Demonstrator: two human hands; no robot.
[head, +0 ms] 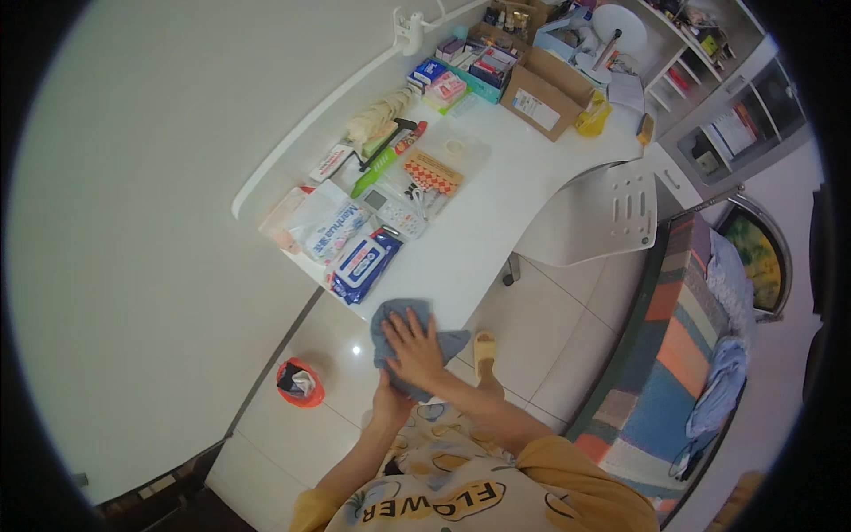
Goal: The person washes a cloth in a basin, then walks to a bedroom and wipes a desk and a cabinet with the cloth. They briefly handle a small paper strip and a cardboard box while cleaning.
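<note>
A grey-blue cloth (403,308) is bunched at the near end of the white desk (459,266), partly overhanging its edge. My right hand (415,349) lies flat on top of the cloth with its fingers spread. Lower down, my left hand (391,399) holds the cloth's near edge, thumb upward and the other fingers hidden. Just beyond the cloth lies a blue-and-white pack of wet wipes (362,266). A white pack of tissues (327,219) and a white remote control (393,211) lie further along.
A red bin (302,384) stands on the tiled floor at left. A white chair (588,216) is at the desk's right side. An open cardboard box (545,96) and several small boxes stand at the far end. A patchwork-covered bed (665,372) lies at right.
</note>
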